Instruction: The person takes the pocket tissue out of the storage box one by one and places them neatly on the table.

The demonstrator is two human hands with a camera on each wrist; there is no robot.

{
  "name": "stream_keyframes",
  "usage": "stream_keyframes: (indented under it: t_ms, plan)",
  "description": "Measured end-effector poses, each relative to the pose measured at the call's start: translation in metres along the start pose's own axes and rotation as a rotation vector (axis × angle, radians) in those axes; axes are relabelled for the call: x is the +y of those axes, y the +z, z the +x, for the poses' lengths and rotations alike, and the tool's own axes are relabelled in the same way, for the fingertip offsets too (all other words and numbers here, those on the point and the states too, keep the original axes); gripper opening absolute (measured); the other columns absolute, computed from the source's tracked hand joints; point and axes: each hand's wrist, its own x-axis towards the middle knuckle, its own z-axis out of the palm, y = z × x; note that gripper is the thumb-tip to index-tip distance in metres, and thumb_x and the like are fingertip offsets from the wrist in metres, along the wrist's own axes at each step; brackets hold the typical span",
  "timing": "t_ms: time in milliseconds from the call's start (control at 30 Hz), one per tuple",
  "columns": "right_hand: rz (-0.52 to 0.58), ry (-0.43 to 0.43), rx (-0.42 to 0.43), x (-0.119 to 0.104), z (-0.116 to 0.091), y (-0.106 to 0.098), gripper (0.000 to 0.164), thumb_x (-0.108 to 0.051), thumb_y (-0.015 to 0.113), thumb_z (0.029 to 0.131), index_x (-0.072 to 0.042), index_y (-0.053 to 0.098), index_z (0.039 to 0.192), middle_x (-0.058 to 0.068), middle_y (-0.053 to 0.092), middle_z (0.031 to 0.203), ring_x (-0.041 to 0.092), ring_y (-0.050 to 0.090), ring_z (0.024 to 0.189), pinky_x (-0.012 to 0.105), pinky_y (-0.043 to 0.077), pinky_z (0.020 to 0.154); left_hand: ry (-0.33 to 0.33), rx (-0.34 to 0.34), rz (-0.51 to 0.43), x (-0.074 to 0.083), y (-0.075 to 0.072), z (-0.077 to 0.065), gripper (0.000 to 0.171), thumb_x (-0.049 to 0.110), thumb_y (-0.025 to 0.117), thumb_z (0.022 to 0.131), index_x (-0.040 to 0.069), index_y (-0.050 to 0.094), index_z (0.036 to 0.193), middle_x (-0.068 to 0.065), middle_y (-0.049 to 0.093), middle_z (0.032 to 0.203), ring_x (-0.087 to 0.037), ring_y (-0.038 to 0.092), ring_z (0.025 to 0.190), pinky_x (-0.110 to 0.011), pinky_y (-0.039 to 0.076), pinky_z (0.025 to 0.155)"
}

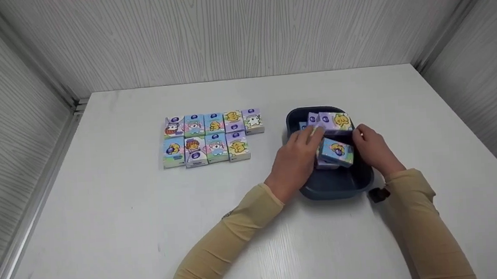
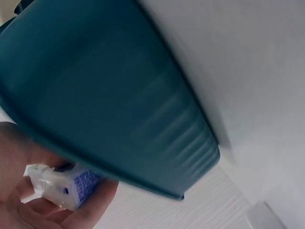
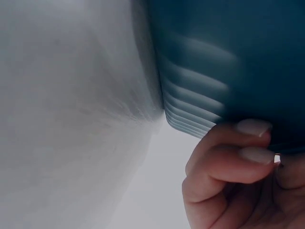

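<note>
My left hand (image 1: 295, 162) reaches over the near left side of a dark blue plastic bin (image 1: 338, 193). In the left wrist view its fingers hold a small tissue pack (image 2: 64, 188) in shiny clear wrap, close by the bin's rim. My right hand (image 1: 374, 149) grips the bin's right rim; the right wrist view shows curled fingers (image 3: 228, 164) against the ridged outer wall. Inside the bin lie several cartoon-printed packs, among them a purple one (image 1: 338, 122) at the back and a tilted blue one (image 1: 336, 152) nearer the middle. My left hand hides part of the pile.
Left of the bin, similar packs (image 1: 216, 146) lie flat in two neat rows, side by side, the back row reaching farther right. Everything stands on a white table (image 1: 128, 216). Grey wood-grain panels (image 1: 242, 32) wall in the back and both sides.
</note>
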Motion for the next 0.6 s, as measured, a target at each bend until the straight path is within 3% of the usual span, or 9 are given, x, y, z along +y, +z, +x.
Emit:
stream_keyframes:
  t_ms: [167, 267, 433, 600]
  plan:
    - [-0.003, -0.008, 0.01, -0.001, 0.001, 0.0, 0.037, -0.032, 0.025, 0.104, 0.0, 0.042, 0.094, 0.016, 0.044, 0.087, 0.029, 0.044, 0.079, 0.039, 0.036, 0.067, -0.037, 0.11, -0.02, -0.02, -0.021, -0.01, 0.04, 0.004, 0.057, 0.093, 0.004, 0.052, 0.133, -0.016, 0.057, 0.128, -0.026, 0.056, 0.115, -0.031, 0.053, 0.082]
    - [-0.008, -0.015, 0.012, -0.001, 0.001, 0.0, 0.037, -0.032, 0.025, 0.104, 0.0, 0.042, 0.093, 0.016, 0.044, 0.087, 0.03, 0.044, 0.079, 0.039, 0.036, 0.067, -0.068, 0.114, 0.014, -0.034, -0.025, -0.02, 0.039, 0.001, 0.058, 0.092, 0.004, 0.054, 0.131, -0.016, 0.057, 0.127, -0.027, 0.057, 0.115, -0.032, 0.054, 0.081]
    - [-0.004, -0.006, -0.006, -0.001, 0.001, 0.001, 0.037, -0.032, 0.024, 0.103, 0.0, 0.041, 0.093, 0.015, 0.042, 0.086, 0.029, 0.043, 0.079, 0.039, 0.035, 0.067, -0.074, -0.018, 0.128, -0.048, -0.02, -0.04, 0.039, -0.001, 0.062, 0.089, 0.006, 0.057, 0.127, -0.017, 0.059, 0.124, -0.029, 0.059, 0.111, -0.036, 0.055, 0.077]
    - [-0.003, -0.007, -0.005, 0.0, 0.0, 0.001, 0.038, -0.032, 0.024, 0.104, 0.0, 0.041, 0.093, 0.016, 0.042, 0.086, 0.029, 0.042, 0.079, 0.039, 0.035, 0.068, -0.048, -0.146, 0.235, -0.049, -0.014, -0.048, 0.035, 0.0, 0.065, 0.088, 0.008, 0.061, 0.122, -0.017, 0.062, 0.118, -0.03, 0.063, 0.104, -0.038, 0.056, 0.073]
